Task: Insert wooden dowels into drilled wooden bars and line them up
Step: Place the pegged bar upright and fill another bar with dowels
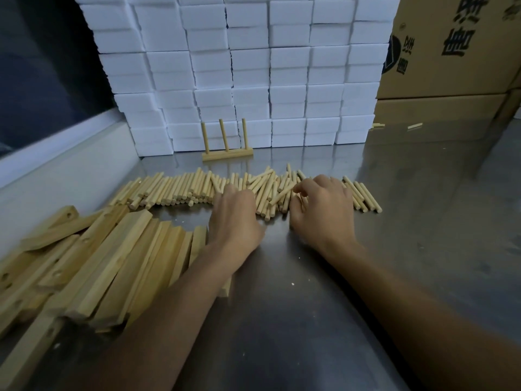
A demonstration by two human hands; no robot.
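Behind the work area stands a tall wall of white foam blocks point(253, 66), with brown cardboard boxes point(456, 46) to its right, and all of it rests on a grey metal tabletop point(408, 193) that fills the lower part of the view. At the left of this tabletop lies a loose heap of drilled wooden bars point(93, 258), some showing their holes; they are close to the person's left arm, probably so that a new bar can be taken without reaching far. Further from the person, a long row of wooden dowels point(174, 187) lies across the tabletop, most of them side by side, so one can be picked quickly. Beyond the row, just in front of the foam blocks, one finished bar point(227, 155) stands with three dowels upright in it; I think it begins the line of finished pieces. The left hand point(235, 218) rests on the near edge of the dowel row, its fingers reaching into the dowels; whether it grips any I cannot tell, because the back of the hand hides the fingertips. The right hand point(321, 210) is over the right part of the row, fingers curled, and it pinches one slanted dowel point(282, 194) between thumb and forefinger.
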